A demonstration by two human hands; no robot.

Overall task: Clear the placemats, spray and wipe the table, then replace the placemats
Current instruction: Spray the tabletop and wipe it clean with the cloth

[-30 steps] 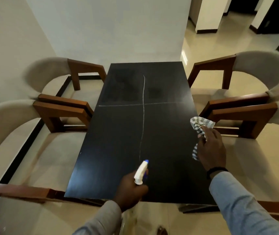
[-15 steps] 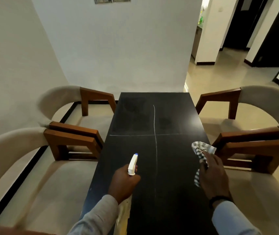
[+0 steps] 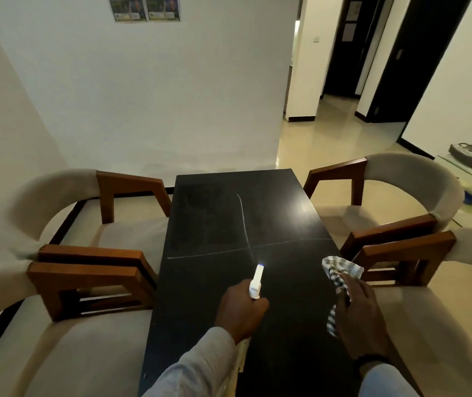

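A long black table point(image 3: 217, 224) runs away from me, crossed by two thin pale lines. No placemats lie on it. My left hand point(image 3: 240, 310) grips a white spray bottle point(image 3: 257, 280) with a blue nozzle tip, held above the near middle of the tabletop and pointing toward the far end. My right hand point(image 3: 360, 313) holds a checked cloth point(image 3: 339, 273) near the table's right edge; the cloth bunches out ahead of my fingers and hangs below my palm.
Two beige armchairs with wooden arms point(image 3: 91, 270) stand along the left side and two more point(image 3: 401, 242) along the right. A white wall closes the far end. A hallway with dark doorways point(image 3: 343, 67) opens at the right rear.
The view has tilted upward, showing more wall and hallway. My left hand with the bottle has moved forward over the table. My right hand keeps the cloth near the right edge.
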